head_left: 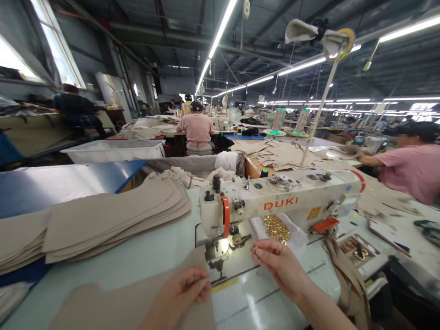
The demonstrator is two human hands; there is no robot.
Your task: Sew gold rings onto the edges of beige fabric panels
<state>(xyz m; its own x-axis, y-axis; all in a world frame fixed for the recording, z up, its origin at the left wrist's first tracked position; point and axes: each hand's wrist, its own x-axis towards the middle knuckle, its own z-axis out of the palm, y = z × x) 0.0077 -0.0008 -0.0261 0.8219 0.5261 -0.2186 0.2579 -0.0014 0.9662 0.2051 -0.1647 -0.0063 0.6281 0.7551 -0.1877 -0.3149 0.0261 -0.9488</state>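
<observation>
A white DUKI sewing machine [278, 201] stands in front of me, its needle area over a metal plate. My left hand [182, 293] is closed at the right edge of a flat beige fabric piece [103, 305], left of and in front of the needle. To the right of the plate, my right hand [282, 266] pinches a small gold metal ring [255, 250] between thumb and fingertips; the fingers partly cover it. Behind that hand lies a white plastic bag [297, 238] with many gold metal rings [276, 229] in it.
At left lies a stack of beige fabric pieces [117, 215]. Beige strips [347, 275] hang by the table's right edge, beside a tray [364, 256] of small parts. A thread stand [319, 110] rises behind the machine. Co-workers sit ahead [196, 126], left and right.
</observation>
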